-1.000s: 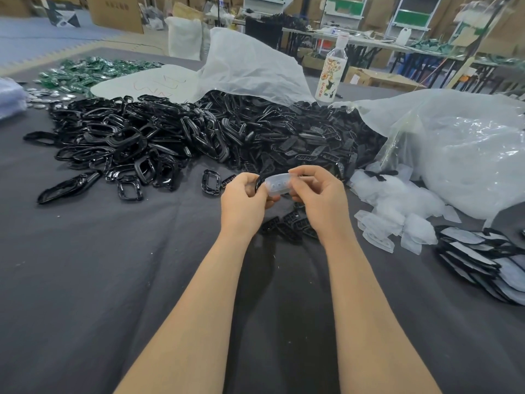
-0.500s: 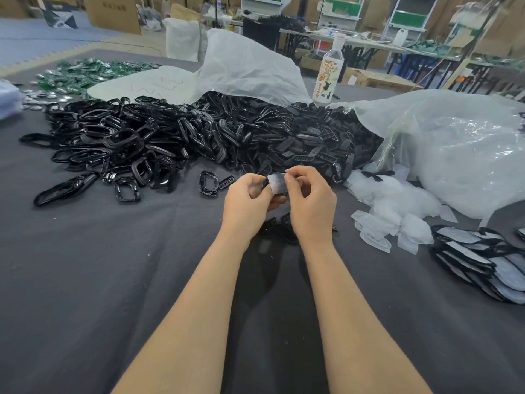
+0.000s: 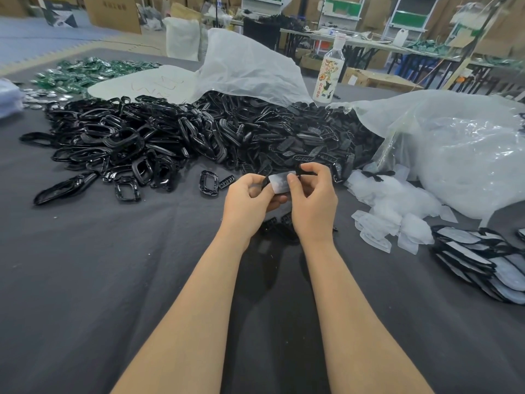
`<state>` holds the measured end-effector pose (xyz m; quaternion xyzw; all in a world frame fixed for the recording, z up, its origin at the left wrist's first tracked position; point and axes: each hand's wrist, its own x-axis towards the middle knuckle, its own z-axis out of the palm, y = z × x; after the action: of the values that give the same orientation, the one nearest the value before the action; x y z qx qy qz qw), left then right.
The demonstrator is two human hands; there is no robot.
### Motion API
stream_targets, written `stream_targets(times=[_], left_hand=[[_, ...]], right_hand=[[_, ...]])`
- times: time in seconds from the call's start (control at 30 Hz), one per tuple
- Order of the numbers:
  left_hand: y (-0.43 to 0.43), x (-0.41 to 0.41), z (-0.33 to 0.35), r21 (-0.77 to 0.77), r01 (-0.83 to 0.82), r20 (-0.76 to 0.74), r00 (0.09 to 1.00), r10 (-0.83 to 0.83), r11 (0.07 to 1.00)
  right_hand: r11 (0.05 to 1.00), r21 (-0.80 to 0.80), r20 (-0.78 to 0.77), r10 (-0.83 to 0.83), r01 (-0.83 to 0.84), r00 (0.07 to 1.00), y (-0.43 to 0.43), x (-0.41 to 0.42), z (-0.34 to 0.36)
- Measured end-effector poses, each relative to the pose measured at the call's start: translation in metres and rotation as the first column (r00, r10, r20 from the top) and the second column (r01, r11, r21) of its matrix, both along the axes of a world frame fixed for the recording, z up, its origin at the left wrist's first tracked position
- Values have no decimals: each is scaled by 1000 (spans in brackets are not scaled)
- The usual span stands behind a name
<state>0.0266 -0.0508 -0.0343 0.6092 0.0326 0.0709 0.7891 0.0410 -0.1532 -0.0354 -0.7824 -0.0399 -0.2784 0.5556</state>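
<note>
The grey translucent plastic film (image 3: 279,182) is held above the middle of the dark-clothed bench (image 3: 113,280), laid on a black plastic frame (image 3: 306,172). The left hand (image 3: 247,200) and right hand (image 3: 314,200) each pinch one end between thumb and curled fingers, probably to seat the film squarely. Loose black frames (image 3: 170,135) are heaped toward the far edge. Film-covered pieces (image 3: 477,257) are stacked at the right edge, within reach.

Bottle label (image 3: 326,81): vertical red characters, apparently 农夫山泉. Cardboard box (image 3: 113,8): dark printed characters, too blurred to read. White sack (image 3: 159,84) on the worktop: faint handwritten strokes, not legible.
</note>
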Motion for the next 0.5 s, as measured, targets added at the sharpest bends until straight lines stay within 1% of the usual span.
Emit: stream_targets(times=[0.2,0.3,0.5], left_hand=[[-1,-1,3,-25,-6,-7,1000,6,1000],[0,-1,3,-33,-11,-15,1000,10,999],[2,0,0,10,-20,-11,1000,20,1000]], right_hand=[[998,58,-11,35,-34,999,0,1,-1],[998,38,2,46,-46,999,0,1,-1],[999,-21,9,49,-49,999,-3,1,0]])
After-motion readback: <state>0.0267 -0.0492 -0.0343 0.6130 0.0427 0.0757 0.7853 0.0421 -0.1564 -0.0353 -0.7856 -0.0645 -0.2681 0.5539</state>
